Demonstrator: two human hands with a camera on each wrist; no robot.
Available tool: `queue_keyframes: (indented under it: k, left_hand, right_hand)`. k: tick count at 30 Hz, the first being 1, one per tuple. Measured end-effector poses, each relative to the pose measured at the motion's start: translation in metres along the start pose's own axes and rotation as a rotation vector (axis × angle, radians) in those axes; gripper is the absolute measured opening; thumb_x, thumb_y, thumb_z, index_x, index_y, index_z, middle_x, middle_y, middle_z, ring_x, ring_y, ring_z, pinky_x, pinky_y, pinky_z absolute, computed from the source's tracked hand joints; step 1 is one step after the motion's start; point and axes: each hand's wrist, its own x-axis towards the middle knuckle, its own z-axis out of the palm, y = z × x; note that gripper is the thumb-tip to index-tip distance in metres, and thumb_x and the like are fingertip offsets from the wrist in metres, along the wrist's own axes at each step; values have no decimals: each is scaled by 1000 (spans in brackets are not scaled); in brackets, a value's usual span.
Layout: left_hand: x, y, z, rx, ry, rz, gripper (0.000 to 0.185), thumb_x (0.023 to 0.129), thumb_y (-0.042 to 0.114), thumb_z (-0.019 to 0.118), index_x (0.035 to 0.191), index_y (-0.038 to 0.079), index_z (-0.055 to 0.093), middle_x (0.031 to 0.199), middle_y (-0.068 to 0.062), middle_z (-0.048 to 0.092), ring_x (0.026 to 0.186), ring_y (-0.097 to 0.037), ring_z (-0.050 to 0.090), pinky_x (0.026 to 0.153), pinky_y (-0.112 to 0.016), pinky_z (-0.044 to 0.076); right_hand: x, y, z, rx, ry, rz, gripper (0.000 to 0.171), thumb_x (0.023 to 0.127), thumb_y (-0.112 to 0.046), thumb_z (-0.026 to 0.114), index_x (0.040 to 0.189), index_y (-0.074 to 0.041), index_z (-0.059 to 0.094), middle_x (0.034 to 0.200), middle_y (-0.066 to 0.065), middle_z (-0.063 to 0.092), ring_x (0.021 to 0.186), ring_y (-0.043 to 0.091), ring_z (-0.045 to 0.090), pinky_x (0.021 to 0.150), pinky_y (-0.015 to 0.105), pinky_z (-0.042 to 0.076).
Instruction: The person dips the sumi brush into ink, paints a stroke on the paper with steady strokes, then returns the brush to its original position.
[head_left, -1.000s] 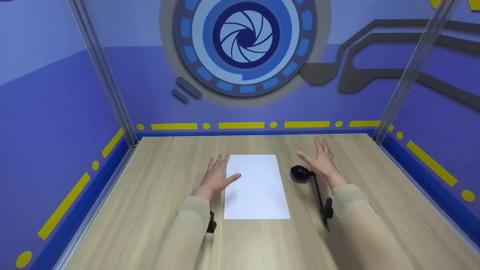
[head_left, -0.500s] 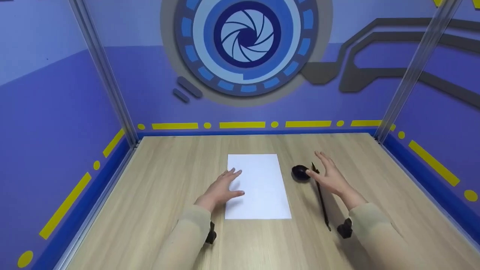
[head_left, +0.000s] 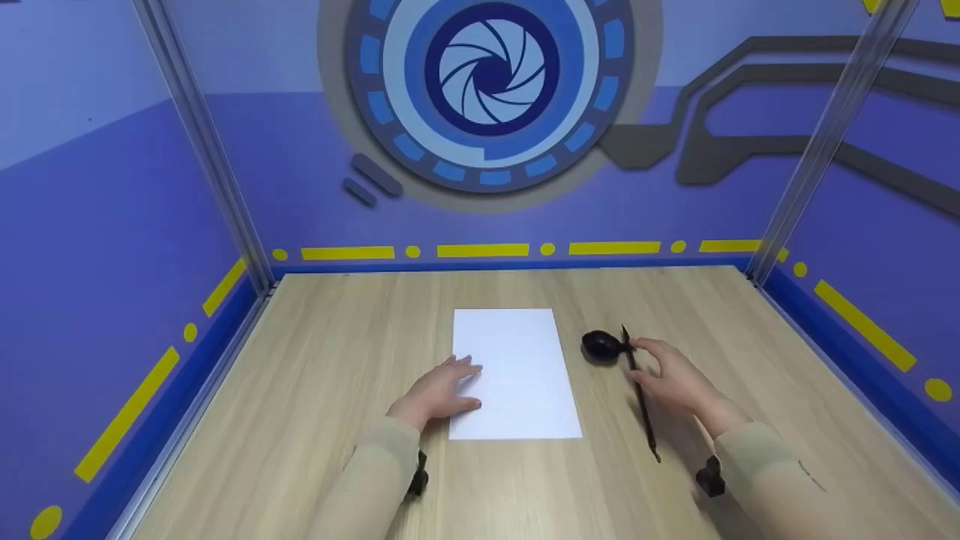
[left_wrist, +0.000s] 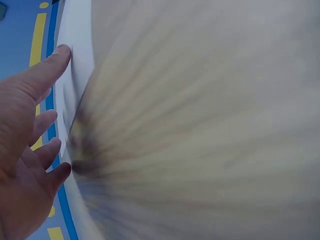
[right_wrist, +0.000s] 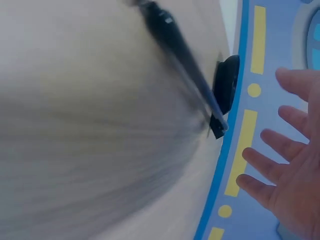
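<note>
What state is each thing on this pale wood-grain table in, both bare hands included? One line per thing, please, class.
White rectangular paper sheet: flat, no marks visible.
Slim black brush-like stick: lying on the table, ungripped.
Small round black dish: resting on the table; contents cannot be told.
Left hand: fingers spread over the sheet's left edge.
Right hand: fingers parted beside the stick, holding nothing.

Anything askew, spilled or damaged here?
Nothing clearly odd. The white rectangular paper sheet shows no marks or tears, and no spill shows on the light wood-grain tabletop. The slim black brush-like stick lies slanted beside the round black dish, probably laid that way; the dish's contents are too dark to tell.
</note>
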Motion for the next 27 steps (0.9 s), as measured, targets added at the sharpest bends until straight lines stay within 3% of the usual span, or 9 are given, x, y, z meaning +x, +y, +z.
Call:
queue_keyframes:
  k: [6, 13, 20, 27]
  left_hand:
    - [0, -3, 4, 7, -4, 4, 59, 97, 35, 71, 149, 13, 55, 165, -11, 40, 158, -37, 26, 130, -54, 25]
    - [-3, -5, 5, 10, -7, 9, 56, 98, 36, 70, 147, 12, 57, 165, -12, 40, 158, -38, 26, 130, -55, 24]
    - [-2, -5, 3, 18, -4, 13, 56, 98, 37, 69, 147, 13, 57, 165, -11, 41, 158, -37, 27, 130, -54, 24]
    - [-2, -2, 1, 19, -15, 19, 56, 98, 36, 69, 147, 12, 57, 164, -12, 41, 157, -38, 28, 130, -55, 24]
  right_hand:
    - [-4, 6, 2, -94, 16, -47, 48, 98, -4, 64, 143, 5, 53, 145, 31, 54, 137, 52, 48, 112, 68, 42]
    - [-11, 11, 5, -208, 45, -123, 42, 93, 2, 69, 134, 0, 63, 137, 22, 64, 131, 45, 57, 111, 63, 46]
    - [-14, 16, 11, -424, 97, -373, 35, 86, 8, 72, 119, -5, 72, 120, 13, 72, 113, 33, 68, 95, 50, 59]
    - [-14, 24, 12, -559, 35, -549, 34, 88, 10, 66, 116, -7, 73, 120, 12, 71, 110, 29, 67, 90, 44, 60]
